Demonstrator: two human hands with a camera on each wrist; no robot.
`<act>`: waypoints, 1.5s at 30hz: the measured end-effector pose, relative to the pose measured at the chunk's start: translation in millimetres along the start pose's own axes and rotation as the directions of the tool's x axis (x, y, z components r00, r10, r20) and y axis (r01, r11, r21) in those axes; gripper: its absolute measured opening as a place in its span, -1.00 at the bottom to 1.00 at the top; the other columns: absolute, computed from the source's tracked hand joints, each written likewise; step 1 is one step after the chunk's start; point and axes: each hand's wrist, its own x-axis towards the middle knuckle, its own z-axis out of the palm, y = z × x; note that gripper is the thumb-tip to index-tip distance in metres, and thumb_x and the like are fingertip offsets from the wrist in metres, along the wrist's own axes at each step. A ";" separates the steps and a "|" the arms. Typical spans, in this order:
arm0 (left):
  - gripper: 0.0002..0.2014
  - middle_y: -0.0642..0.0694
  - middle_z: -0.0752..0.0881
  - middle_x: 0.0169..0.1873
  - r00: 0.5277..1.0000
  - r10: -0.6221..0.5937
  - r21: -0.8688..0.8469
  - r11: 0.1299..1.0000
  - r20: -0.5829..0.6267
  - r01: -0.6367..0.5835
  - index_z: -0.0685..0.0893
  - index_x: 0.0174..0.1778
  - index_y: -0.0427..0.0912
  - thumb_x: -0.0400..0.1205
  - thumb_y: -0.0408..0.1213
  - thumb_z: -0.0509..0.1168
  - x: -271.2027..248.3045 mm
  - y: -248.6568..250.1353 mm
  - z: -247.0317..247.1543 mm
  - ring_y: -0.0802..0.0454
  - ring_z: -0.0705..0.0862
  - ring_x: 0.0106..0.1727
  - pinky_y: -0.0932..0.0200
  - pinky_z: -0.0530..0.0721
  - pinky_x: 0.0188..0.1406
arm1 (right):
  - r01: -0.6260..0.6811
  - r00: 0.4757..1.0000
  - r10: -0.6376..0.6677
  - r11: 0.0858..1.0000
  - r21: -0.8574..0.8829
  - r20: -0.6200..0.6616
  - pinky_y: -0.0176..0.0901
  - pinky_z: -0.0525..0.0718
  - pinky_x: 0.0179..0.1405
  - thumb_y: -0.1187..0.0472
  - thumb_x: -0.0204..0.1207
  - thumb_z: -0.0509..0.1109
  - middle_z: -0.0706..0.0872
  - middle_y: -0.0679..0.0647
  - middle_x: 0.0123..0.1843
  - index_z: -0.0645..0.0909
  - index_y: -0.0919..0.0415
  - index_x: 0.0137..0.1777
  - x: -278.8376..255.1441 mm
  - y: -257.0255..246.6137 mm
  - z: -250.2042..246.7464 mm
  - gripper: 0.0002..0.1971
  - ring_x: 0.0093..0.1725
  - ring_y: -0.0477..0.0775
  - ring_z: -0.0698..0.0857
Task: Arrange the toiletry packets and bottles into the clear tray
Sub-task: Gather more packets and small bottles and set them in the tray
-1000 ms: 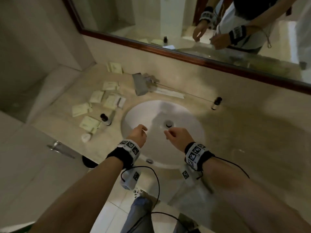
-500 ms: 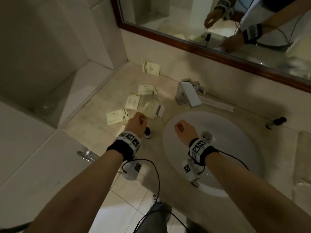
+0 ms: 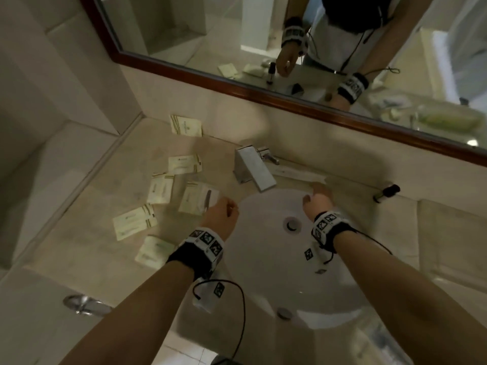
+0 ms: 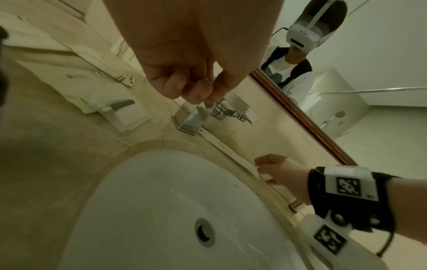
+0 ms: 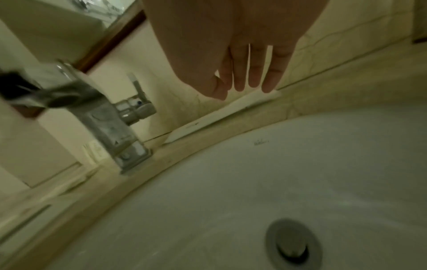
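Several cream toiletry packets [image 3: 133, 223] lie scattered on the counter left of the sink, and one packet [image 3: 185, 125] leans against the back wall. A long white packet [image 3: 297, 175] lies behind the basin, right of the faucet. A small dark bottle [image 3: 386, 193] lies on its side at the back right. My right hand [image 5: 245, 87] hovers with straight fingers just over the right end of the long white packet [image 5: 219, 117]. My left hand [image 4: 196, 91] hangs loosely curled and empty above the basin's left rim, beside a windowed packet [image 3: 197, 198]. I cannot pick out the clear tray.
A square chrome faucet [image 3: 253, 169] stands at the back of the white basin [image 3: 263, 259]. The mirror with a wooden frame [image 3: 290, 101] runs above the backsplash. A side wall closes the counter's left end. A metal handle [image 3: 84, 304] sticks out below the counter's front edge.
My right hand has moved from over the drain to the back rim and its fingers have straightened over the long packet. The left hand has shifted to the basin's left rim.
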 end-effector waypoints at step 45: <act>-0.70 -0.10 0.71 0.20 0.694 0.353 0.519 0.475 0.627 -0.711 0.63 0.26 -0.01 0.72 -0.11 0.07 -184.0 222.1 325.6 -0.11 0.66 0.21 0.02 0.60 0.19 | -0.203 0.977 0.178 0.945 0.257 0.116 -0.11 0.49 0.05 0.13 0.68 0.12 0.68 0.19 0.14 0.58 0.22 0.07 -212.5 415.7 -168.3 -0.76 0.14 0.24 0.63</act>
